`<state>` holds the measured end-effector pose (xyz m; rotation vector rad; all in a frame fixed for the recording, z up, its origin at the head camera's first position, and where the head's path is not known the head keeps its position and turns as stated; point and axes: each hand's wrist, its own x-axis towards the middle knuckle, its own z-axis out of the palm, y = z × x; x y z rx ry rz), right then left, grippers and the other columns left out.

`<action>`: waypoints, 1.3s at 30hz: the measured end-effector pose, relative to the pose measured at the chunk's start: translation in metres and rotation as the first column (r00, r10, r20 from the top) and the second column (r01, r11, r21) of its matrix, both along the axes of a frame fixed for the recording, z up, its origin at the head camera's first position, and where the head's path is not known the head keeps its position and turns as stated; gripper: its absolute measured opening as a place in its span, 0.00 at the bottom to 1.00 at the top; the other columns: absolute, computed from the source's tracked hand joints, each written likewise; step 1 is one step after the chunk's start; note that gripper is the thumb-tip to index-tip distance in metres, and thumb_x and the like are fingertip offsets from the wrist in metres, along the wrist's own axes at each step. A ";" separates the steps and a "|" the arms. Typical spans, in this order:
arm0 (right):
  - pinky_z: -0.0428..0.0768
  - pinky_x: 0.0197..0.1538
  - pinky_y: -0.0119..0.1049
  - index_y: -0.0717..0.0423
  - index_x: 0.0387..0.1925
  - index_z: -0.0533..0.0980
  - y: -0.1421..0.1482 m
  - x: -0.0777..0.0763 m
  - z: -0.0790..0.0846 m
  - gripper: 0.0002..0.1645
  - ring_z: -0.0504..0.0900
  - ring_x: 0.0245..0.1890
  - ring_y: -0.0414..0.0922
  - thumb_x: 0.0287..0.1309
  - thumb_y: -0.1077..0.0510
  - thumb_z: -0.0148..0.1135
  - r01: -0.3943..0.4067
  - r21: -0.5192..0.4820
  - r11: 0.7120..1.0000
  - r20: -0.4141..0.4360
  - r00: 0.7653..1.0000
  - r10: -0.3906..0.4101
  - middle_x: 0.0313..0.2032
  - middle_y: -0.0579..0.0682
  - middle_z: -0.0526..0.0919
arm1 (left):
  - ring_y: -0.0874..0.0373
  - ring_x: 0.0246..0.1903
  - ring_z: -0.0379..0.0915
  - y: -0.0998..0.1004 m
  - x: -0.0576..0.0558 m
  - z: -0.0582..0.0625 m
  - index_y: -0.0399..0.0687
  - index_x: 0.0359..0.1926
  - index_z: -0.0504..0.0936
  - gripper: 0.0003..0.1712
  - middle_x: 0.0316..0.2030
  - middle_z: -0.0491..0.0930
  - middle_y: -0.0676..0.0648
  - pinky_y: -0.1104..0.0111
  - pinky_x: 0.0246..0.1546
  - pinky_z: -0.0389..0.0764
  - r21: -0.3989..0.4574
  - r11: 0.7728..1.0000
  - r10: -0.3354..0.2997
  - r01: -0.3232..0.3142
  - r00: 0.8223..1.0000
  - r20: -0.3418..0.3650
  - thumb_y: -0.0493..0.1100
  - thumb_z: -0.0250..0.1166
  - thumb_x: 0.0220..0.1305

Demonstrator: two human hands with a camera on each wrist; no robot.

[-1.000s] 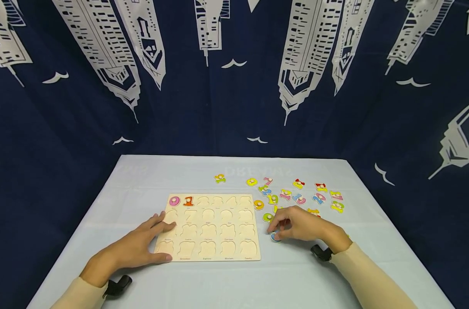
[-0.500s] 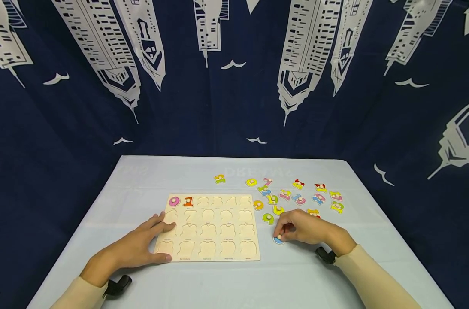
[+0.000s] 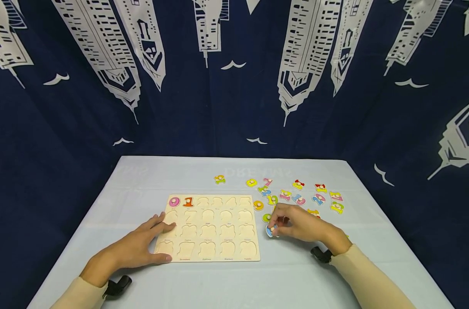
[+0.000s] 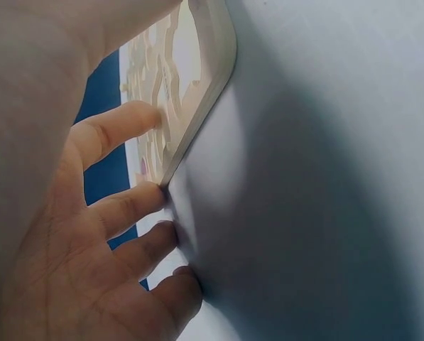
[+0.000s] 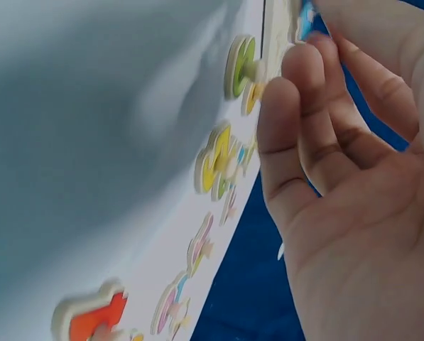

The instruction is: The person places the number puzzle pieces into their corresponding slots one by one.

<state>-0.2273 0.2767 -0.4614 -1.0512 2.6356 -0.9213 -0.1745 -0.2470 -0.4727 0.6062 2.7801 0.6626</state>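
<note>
My right hand [image 3: 301,223] pinches a small blue puzzle piece [image 3: 269,231] by its knob, just right of the wooden number board [image 3: 197,210]. In the right wrist view a bit of the blue piece [image 5: 307,21] shows at the top, mostly hidden by the fingers; which number it is, I cannot tell. Spread fingers of my left hand [image 3: 137,244] rest on the board's left side, the thumb at its near left corner. A pink 0 [image 3: 174,201] and an orange-red 1 [image 3: 189,201] sit in the top row; the other visible recesses are bare.
Several loose number pieces lie right of and behind the board, among them a yellow 9 [image 3: 258,205], a green piece [image 3: 266,218] and a yellow 0 [image 3: 251,183]. A white cloth [image 3: 226,283] covers the table. Dark blue printed fabric [image 3: 207,107] hangs behind.
The right hand, holding the blue piece, first shifts slightly right and nearer, then left and away, with the piece turned more upright. The left hand and the board stay put.
</note>
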 end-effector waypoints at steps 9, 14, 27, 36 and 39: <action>0.88 0.47 0.35 0.44 0.45 0.87 -0.022 -0.004 0.004 0.10 0.82 0.39 0.33 0.71 0.57 0.84 -0.018 -0.074 0.997 -0.063 0.998 0.013 0.41 0.37 0.89 | 0.23 0.91 0.53 0.000 -0.001 0.000 0.61 0.87 0.76 0.58 0.93 0.57 0.33 0.24 0.82 0.70 0.021 1.000 -0.004 0.004 1.000 -0.003 0.71 0.86 0.61; 0.88 0.48 0.36 0.43 0.44 0.86 -0.035 -0.007 0.007 0.10 0.83 0.37 0.34 0.73 0.55 0.84 -0.001 -0.104 0.995 -0.022 1.000 -0.001 0.36 0.37 0.86 | 0.23 0.91 0.53 0.000 -0.001 0.000 0.62 0.87 0.76 0.58 0.93 0.57 0.34 0.24 0.82 0.70 0.016 1.000 -0.005 0.006 1.000 -0.006 0.71 0.86 0.61; 0.84 0.44 0.28 0.43 0.46 0.91 -0.091 -0.028 0.007 0.07 0.84 0.36 0.36 0.73 0.56 0.83 0.067 -0.166 0.984 -0.001 0.998 -0.068 0.37 0.40 0.91 | 0.23 0.91 0.53 -0.002 -0.001 0.001 0.62 0.87 0.75 0.58 0.94 0.57 0.34 0.24 0.81 0.71 0.006 1.000 0.007 -0.007 1.000 -0.005 0.70 0.87 0.61; 0.82 0.41 0.26 0.51 0.50 0.92 -0.143 -0.043 -0.001 0.07 0.82 0.34 0.35 0.73 0.60 0.82 0.071 -0.168 0.983 0.021 0.997 -0.068 0.37 0.46 0.90 | 0.22 0.91 0.53 -0.001 0.002 -0.002 0.62 0.87 0.76 0.58 0.93 0.57 0.33 0.24 0.82 0.70 0.010 1.000 0.010 -0.010 1.000 0.005 0.71 0.86 0.61; 0.82 0.41 0.26 0.51 0.49 0.92 -0.161 -0.049 -0.001 0.07 0.82 0.34 0.35 0.73 0.60 0.82 0.094 -0.172 0.981 0.034 0.995 -0.090 0.37 0.46 0.90 | 0.22 0.91 0.54 -0.001 0.002 -0.002 0.62 0.87 0.76 0.58 0.93 0.57 0.33 0.24 0.82 0.70 0.006 1.000 0.007 -0.007 1.000 -0.004 0.71 0.86 0.61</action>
